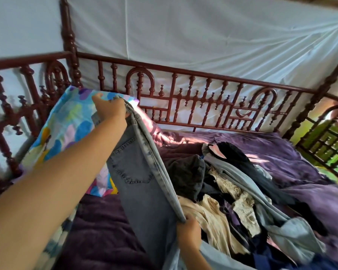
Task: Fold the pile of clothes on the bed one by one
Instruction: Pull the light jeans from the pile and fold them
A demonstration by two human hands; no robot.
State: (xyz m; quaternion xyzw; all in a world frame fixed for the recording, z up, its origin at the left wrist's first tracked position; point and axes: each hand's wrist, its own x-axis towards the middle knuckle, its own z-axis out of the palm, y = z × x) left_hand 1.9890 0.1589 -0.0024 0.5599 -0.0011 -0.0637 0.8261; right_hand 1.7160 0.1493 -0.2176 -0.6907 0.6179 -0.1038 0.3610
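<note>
Purple blanket (281,162) over a big bed, with a dark red wooden rail (183,73) along the far side and white cloth (203,32) behind it. Bright pillow (66,121) with blue, yellow and pink spots, leaning on the rail at the left.

Grey-blue jeans (141,182) held up in the air over the near left part of the bed. Folded long-ways, one leg on the other. Back pocket facing out, with neat stitches round it. Pale, worn seam down the right edge. Top end up high by the pillow, bottom end out of sight below.

Just right of the jeans, a messy pile of clothes (232,191) on the blanket: something black, something cream, a patterned piece, a long light blue thing on top. Jeans touching the pile or only very near it, hard to tell.

Bare blanket at the near left under the jeans, and more at the far right past the pile. Rail close behind the top end of the jeans.

Far out and up, the left hand (109,110), arm nearly straight, fingers curled tight round the waist of the jeans. Low and close in, the right hand (189,228), back facing up, fingers and thumb pinching the pale seam edge.
</note>
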